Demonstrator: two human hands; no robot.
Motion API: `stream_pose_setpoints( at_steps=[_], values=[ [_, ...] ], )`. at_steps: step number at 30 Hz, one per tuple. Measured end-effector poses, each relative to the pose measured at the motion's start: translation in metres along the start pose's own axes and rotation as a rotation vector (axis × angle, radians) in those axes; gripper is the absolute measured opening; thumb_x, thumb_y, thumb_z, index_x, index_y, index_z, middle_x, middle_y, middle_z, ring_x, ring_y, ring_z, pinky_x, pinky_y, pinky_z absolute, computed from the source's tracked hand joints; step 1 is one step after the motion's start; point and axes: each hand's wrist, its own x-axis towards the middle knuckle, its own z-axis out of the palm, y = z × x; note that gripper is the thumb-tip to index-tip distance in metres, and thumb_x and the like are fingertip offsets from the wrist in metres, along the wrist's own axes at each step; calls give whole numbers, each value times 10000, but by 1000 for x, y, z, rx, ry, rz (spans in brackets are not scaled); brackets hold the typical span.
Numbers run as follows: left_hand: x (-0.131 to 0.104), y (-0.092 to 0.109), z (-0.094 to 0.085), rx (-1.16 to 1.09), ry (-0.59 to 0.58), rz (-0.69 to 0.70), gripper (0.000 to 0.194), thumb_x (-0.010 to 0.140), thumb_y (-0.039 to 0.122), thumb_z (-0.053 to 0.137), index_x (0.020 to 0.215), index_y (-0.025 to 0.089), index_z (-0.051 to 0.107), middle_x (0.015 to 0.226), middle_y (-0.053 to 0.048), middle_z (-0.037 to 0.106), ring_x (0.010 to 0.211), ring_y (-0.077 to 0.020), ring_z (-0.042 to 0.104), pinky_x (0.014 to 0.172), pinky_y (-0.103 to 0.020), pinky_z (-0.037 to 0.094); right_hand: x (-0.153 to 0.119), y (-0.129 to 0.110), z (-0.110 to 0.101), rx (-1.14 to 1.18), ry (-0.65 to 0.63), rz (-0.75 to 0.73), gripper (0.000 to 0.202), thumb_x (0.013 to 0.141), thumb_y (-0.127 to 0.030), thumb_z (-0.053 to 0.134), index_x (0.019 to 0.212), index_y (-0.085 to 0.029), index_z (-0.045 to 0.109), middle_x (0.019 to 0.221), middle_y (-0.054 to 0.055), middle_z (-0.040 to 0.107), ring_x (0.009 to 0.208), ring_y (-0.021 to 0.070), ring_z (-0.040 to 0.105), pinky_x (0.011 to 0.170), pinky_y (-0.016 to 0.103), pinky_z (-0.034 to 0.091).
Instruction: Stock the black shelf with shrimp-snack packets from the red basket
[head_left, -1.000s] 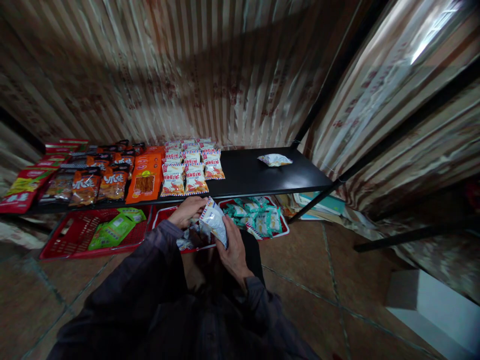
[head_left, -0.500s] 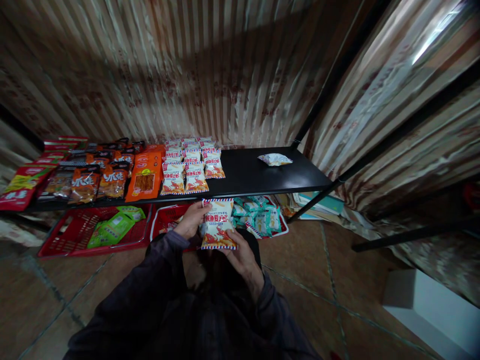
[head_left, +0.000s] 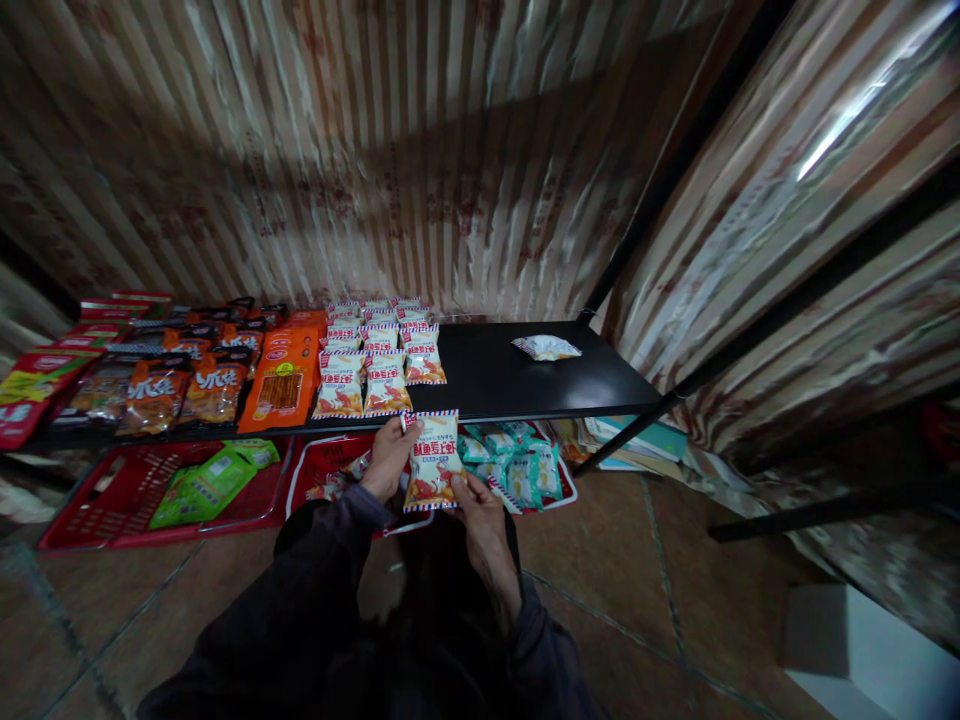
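The left hand [head_left: 386, 462] and right hand [head_left: 484, 518] hold a snack bag [head_left: 435, 460] between them, before the shelf [head_left: 480, 372]. It should be light, slick and crushable, best pinched by its sealed ends; the left grip is hard to make out.

Shelf [head_left: 487, 375] across mid-frame; baskets [head_left: 90, 505] below it, lower left to centre; held bag [head_left: 435, 462] before it; box [head_left: 892, 640] lower right
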Motion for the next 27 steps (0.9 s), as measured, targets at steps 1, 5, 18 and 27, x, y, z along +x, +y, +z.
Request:
stream_pose_setpoints(
  at_steps=[1, 5, 18, 27],
  values=[
    [3, 1, 2, -2, -18, -10, 451, 554, 471, 760, 826, 148, 601, 751, -56, 696, 771, -206, 664, 724, -322, 506, 4, -2, 0, -3, 12, -5, 378, 619, -446, 754, 881, -182, 687, 778, 33, 722, 657, 189, 654, 520, 257, 478],
    [14, 4, 8, 14, -67, -38, 440, 605, 457, 734, 896, 154, 603, 901, -88, 696, 866, -208, 653, 761, -313, 500, 25, -7, 0, 9, 46, -45, 361, 606, -438, 754, 862, -190, 695, 811, 38, 726, 696, 206, 655, 572, 290, 496],
    [75, -11, 26, 366, 2, 304, 434, 757, 226, 575, 1186, 180, 524, 1227, -123, 586, 1126, -224, 555, 1015, -391, 384, 134, -26, 23, -83, 86, -236, 367, 635, -441, 700, 897, -184, 705, 857, 25, 722, 756, 187, 632, 716, 309, 497],
    [99, -6, 42, 738, 84, 475, 589, 737, 144, 489, 1323, 152, 430, 1360, -115, 476, 1352, -239, 294, 1123, -388, 229, 190, -33, 38, -341, 44, -355, 369, 693, -454, 610, 913, -173, 705, 849, 28, 717, 776, 196, 620, 744, 298, 479]
  ],
)
